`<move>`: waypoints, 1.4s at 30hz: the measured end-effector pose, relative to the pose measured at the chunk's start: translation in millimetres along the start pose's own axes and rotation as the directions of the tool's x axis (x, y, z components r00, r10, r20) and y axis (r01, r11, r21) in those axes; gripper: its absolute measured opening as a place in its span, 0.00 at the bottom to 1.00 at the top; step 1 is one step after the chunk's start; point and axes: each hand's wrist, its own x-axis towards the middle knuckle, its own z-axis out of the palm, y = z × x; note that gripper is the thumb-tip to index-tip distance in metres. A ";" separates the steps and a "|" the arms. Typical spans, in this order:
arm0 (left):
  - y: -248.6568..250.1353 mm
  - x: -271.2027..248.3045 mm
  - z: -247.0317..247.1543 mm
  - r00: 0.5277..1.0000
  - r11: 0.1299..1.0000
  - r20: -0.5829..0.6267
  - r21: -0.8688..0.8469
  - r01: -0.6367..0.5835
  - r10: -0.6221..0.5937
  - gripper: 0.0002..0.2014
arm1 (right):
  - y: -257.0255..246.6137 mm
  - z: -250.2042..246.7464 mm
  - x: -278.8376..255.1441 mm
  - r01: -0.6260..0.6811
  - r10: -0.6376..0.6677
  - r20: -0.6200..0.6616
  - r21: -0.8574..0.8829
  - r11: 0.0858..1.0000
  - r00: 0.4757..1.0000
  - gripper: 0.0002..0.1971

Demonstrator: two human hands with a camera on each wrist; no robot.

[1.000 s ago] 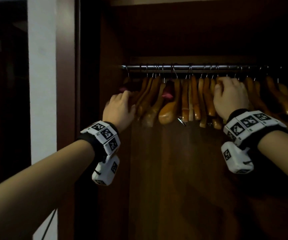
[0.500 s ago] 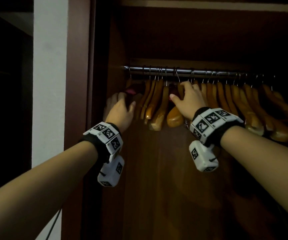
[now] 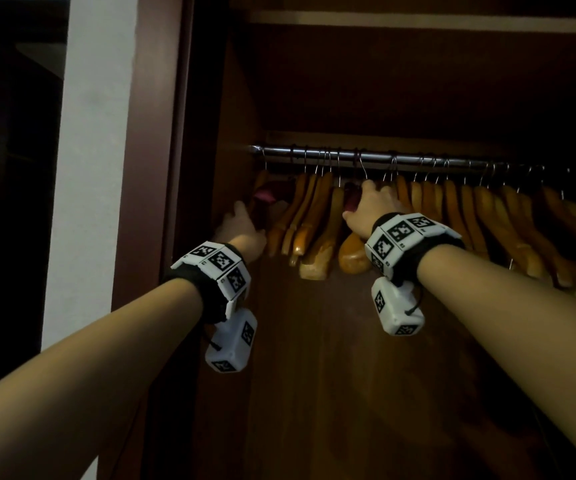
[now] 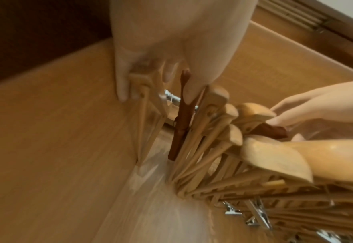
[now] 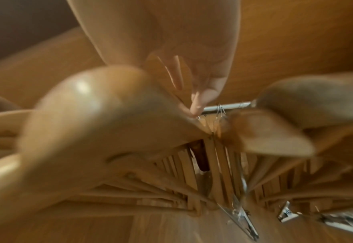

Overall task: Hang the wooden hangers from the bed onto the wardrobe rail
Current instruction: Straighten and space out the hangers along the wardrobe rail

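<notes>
Upper centre of head view: wooden hangers [image 3: 317, 216] hang packed on wardrobe rail [image 3: 376, 156] | left hand [image 3: 241, 226]: fingers straight, pressing leftmost hangers | right hand [image 3: 371, 206]: fingers curled among middle hangers; grasp cannot be told.

Rail: a metal wardrobe rail [image 3: 366, 156] runs across the cupboard, just above the fingertips of both hands.
On it: wooden hangers [image 3: 314, 216] hang by wire hooks, packed tight between the two sets of fingers, looser beyond the right fingers.
Among them: a dark brown hanger [image 4: 181, 115] beside the left fingers.
</notes>
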 end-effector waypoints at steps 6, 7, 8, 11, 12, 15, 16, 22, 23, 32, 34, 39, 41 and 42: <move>-3.4 4.6 5.7 1.000 0.999 -0.004 0.040 0.012 -0.012 0.25 | -0.3 7.1 9.0 0.057 -0.058 0.036 0.011 0.998 0.998 0.29; -3.2 5.7 5.7 0.999 0.997 -0.038 0.075 -0.002 0.005 0.21 | 0.2 8.0 9.5 0.060 -0.060 0.039 0.012 0.998 0.997 0.28; -2.4 6.6 5.7 0.997 0.995 -0.069 0.100 -0.016 0.023 0.18 | 1.1 9.0 9.9 0.063 -0.063 0.040 0.012 0.998 0.997 0.28; 0.1 5.5 3.1 0.992 0.996 -0.120 0.087 -0.022 0.032 0.16 | 3.9 10.8 10.0 0.073 -0.074 0.044 0.017 0.997 0.996 0.28; 1.2 4.3 1.8 0.992 0.997 -0.125 0.075 -0.016 0.025 0.16 | 4.6 10.9 10.0 0.073 -0.074 0.044 0.020 0.997 0.996 0.28; 4.4 -1.2 -2.2 0.992 0.998 -0.118 0.054 -0.030 0.037 0.17 | 4.4 11.0 10.9 0.053 -0.053 0.050 0.008 0.999 0.997 0.27; 5.3 -3.6 -3.7 0.991 0.997 -0.118 0.052 -0.051 0.057 0.17 | 3.7 11.6 11.3 0.048 -0.048 0.054 -0.002 0.999 0.997 0.26; 7.9 -22.7 -17.9 0.960 0.984 -0.223 -0.005 -0.177 0.172 0.14 | 1.4 20.2 14.1 0.051 -0.045 0.061 -0.097 0.994 0.997 0.29; 8.5 -25.6 -21.6 0.958 0.984 -0.233 -0.018 -0.177 0.168 0.15 | 3.2 21.0 15.7 0.058 -0.051 0.052 -0.137 0.989 0.997 0.29; 7.2 -42.8 -52.1 0.947 0.972 -0.221 0.007 -0.237 0.233 0.20 | 12.9 23.8 25.2 0.135 -0.135 -0.056 0.001 0.991 0.989 0.22; 6.9 -45.9 -57.1 0.944 0.970 -0.227 0.015 -0.242 0.239 0.20 | 14.5 22.8 25.7 0.142 -0.133 -0.142 0.053 0.988 0.981 0.21; 10.8 -56.1 -68.2 0.928 0.956 -0.232 0.035 -0.290 0.290 0.20 | 19.8 12.4 28.4 0.145 -0.118 -0.190 0.132 0.981 0.975 0.21; 12.5 -60.1 -72.3 0.926 0.952 -0.225 0.025 -0.305 0.303 0.20 | 24.6 8.8 27.1 0.144 -0.117 -0.197 0.129 0.981 0.973 0.22; 13.3 -62.3 -74.1 0.926 0.951 -0.222 0.019 -0.309 0.305 0.21 | 27.6 7.0 25.9 0.133 -0.107 -0.198 0.125 0.983 0.974 0.23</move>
